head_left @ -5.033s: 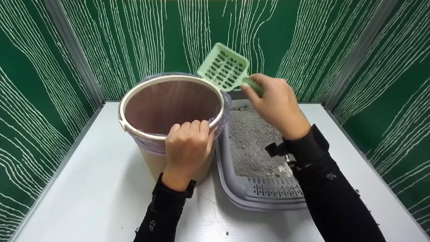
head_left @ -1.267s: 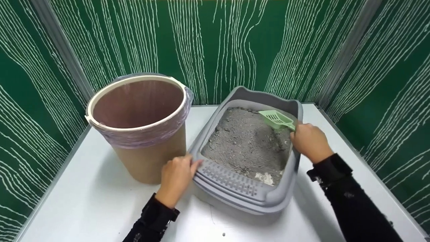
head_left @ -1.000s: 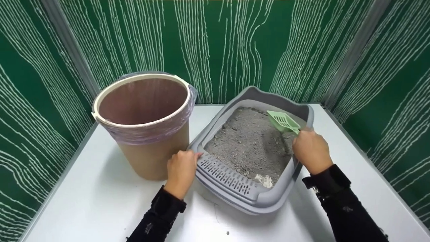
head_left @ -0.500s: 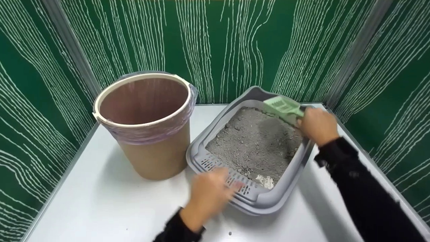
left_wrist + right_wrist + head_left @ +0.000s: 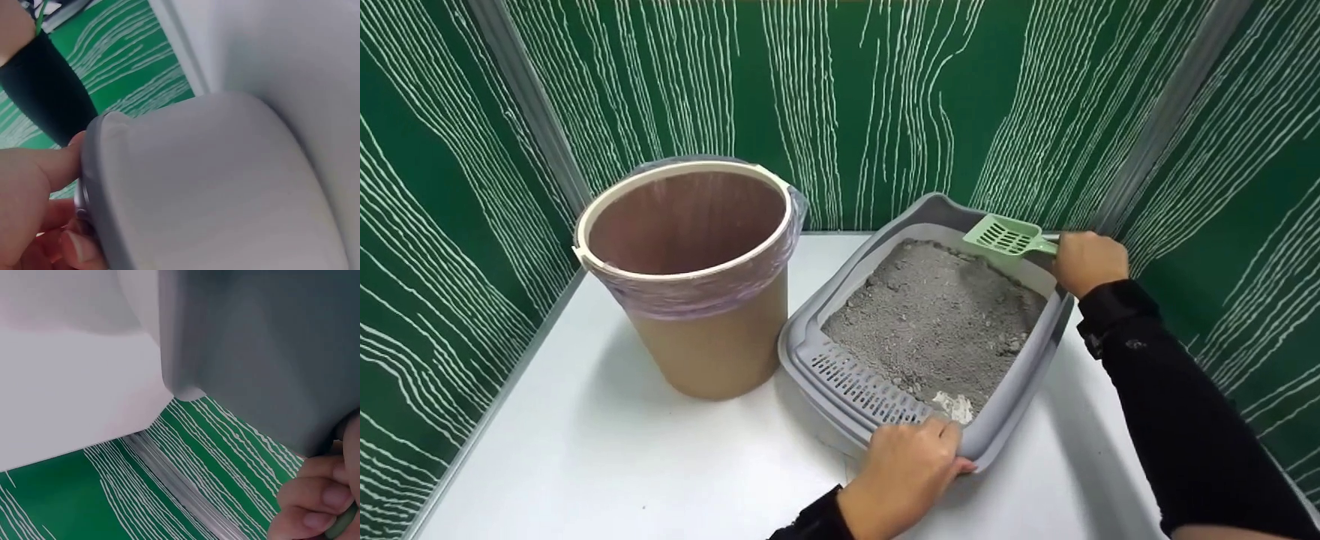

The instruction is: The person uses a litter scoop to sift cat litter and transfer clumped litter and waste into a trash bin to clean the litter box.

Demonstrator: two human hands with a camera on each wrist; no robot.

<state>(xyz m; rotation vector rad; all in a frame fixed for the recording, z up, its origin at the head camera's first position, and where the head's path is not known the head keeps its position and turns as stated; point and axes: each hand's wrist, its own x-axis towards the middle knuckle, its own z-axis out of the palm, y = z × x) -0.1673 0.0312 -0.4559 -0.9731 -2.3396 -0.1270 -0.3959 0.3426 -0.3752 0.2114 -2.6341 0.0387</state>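
One tray edge [image 5: 826, 401] in fingers [image 5: 931, 441], bin [image 5: 712, 349] near

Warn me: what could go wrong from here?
The left hand grips the tray at its front rim; a sharp pull might tip it and spill the loose litter.
The right hand holds the scoop at the far end, so it may knock the edge if the tray shifts.
The bin stands close beside the tray; a leftward swing could bump it.
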